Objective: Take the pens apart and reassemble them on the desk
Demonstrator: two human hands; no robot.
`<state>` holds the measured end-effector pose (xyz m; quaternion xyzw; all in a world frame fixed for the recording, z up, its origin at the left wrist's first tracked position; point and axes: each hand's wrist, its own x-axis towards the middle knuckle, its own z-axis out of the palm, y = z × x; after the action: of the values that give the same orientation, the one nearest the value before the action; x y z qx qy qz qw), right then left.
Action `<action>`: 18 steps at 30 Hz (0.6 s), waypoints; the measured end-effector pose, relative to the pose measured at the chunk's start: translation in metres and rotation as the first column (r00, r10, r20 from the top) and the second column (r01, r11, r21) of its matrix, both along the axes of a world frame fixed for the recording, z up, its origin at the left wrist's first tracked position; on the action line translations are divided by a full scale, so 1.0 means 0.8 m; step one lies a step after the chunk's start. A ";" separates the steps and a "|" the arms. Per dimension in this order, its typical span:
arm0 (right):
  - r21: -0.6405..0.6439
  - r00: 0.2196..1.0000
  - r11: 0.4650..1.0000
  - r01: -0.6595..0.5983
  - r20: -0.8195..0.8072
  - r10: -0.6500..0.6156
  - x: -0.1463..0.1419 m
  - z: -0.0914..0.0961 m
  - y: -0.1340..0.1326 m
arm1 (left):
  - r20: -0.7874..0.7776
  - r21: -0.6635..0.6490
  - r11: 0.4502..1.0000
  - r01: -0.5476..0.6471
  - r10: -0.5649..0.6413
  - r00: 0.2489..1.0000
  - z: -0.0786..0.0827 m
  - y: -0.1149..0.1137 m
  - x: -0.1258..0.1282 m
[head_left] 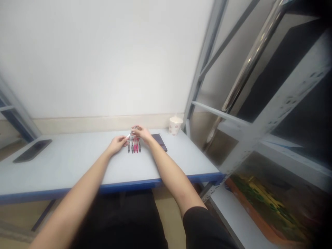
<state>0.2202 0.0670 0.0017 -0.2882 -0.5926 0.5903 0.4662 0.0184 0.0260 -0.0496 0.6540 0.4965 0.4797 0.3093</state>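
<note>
My left hand (118, 144) pinches the whitish end of a slim pen (128, 136), held just above the table. Fingers of my right hand (141, 132) close around its darker far end, partly hiding it. Right below the hands, several pens (134, 148) lie side by side in a row on the white table (77, 162), tips toward me. Some have dark grey grips, and the ones in the middle are red. My fingers cover part of the row's upper end.
A dark flat notebook-like thing (159, 142) lies partly behind my right wrist. At the back right stands a paper cup (175, 126). Far left lies a black phone or tablet (32, 151). Metal shelving (249, 138) rises along the right; a wall closes the back.
</note>
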 end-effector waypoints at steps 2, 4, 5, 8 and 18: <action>0.002 1.000 1.000 -0.002 -0.009 0.002 -0.002 0.000 -0.002 | -0.002 -0.004 1.000 -0.008 0.008 1.000 0.001 0.000 0.000; -0.002 1.000 1.000 -0.002 -0.022 0.002 -0.004 -0.001 -0.002 | -0.002 -0.007 1.000 -0.009 0.009 1.000 0.003 -0.001 -0.001; -0.007 1.000 1.000 -0.002 -0.029 0.002 -0.005 -0.001 -0.002 | -0.001 -0.008 1.000 -0.006 0.006 1.000 0.004 -0.002 -0.001; -0.027 0.999 1.000 -0.008 -0.047 0.006 -0.009 -0.003 -0.002 | 0.009 -0.005 1.000 0.012 -0.012 1.000 0.008 -0.004 -0.001; -0.066 0.998 0.997 -0.031 -0.053 0.028 -0.012 -0.002 -0.007 | 0.048 0.042 0.999 0.018 -0.020 0.999 0.009 -0.006 0.001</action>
<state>0.2103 0.0611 -0.0002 -0.2794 -0.5643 0.6240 0.4628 0.0196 0.0209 -0.0423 0.6533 0.4726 0.5024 0.3121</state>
